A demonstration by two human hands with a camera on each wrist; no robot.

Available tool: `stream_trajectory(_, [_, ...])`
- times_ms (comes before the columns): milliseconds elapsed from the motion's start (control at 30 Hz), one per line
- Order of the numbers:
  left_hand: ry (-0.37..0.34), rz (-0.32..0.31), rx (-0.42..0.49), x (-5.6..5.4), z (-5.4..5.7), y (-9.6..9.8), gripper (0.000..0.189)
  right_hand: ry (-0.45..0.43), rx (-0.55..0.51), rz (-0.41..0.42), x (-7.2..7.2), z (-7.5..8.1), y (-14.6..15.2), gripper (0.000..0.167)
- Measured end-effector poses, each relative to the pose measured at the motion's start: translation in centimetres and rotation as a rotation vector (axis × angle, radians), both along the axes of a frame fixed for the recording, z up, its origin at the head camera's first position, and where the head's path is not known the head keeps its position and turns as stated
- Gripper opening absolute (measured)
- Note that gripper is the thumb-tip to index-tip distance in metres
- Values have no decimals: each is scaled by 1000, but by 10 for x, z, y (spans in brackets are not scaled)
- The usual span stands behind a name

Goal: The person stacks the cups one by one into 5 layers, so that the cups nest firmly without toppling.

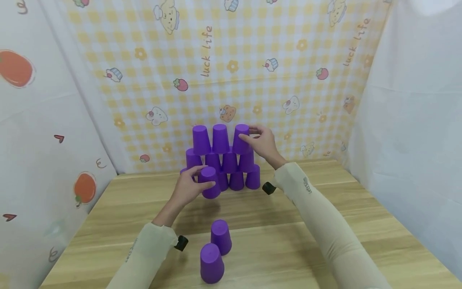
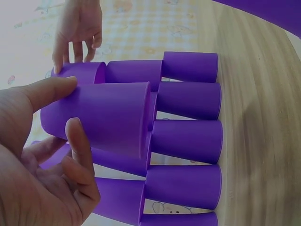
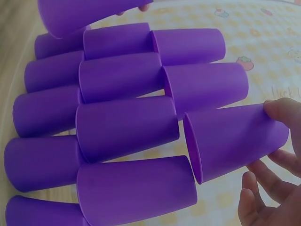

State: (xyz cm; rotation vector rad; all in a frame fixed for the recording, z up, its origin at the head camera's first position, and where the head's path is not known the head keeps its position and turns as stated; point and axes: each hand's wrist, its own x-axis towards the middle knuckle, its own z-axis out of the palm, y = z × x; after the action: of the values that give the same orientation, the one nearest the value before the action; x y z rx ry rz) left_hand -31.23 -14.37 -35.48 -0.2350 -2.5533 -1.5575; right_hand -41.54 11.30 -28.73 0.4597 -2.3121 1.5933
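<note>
Purple cups stand upside down in a stacked wall (image 1: 236, 180), three tiers high, against the back of the table. My right hand (image 1: 266, 143) holds the right-hand cup (image 1: 238, 142) of the top tier, thumb in front and fingers behind its upper part. In the right wrist view that cup's rim (image 3: 192, 148) is close over the tier below. My left hand (image 1: 185, 188) grips another upside-down cup (image 1: 209, 176) by thumb and fingers, in front of the wall's lower left. This cup (image 2: 103, 113) hides part of the stack in the left wrist view.
Two more purple cups, a farther one (image 1: 221, 237) and a nearer one (image 1: 211, 265), stand upside down at the front middle of the wooden table (image 1: 274, 253). A yellow checked cloth (image 1: 252, 92) hangs right behind the stack. Pale sheets (image 1: 404, 120) close off both sides.
</note>
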Motion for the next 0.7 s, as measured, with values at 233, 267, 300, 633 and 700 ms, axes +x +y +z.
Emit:
stream_trajectory(233, [-2,20,18,-2,6,4,66,-24,17,16,-7,1,0,51])
stream_trajectory(267, [-4,23,23,-2,8,5,67,-24,23,15,-8,2,0,51])
stream_trajectory(300, [-2,25,26,-2,10,6,67,-24,28,14,-9,2,0,51])
stream_trajectory(633, [38,20,-26,-3,35,18,63,-48,22,23,-13,2,-4,54])
stream_trajectory(700, [29,27,-16,-3,37,17,63,-54,35,28,-15,0,-4,58])
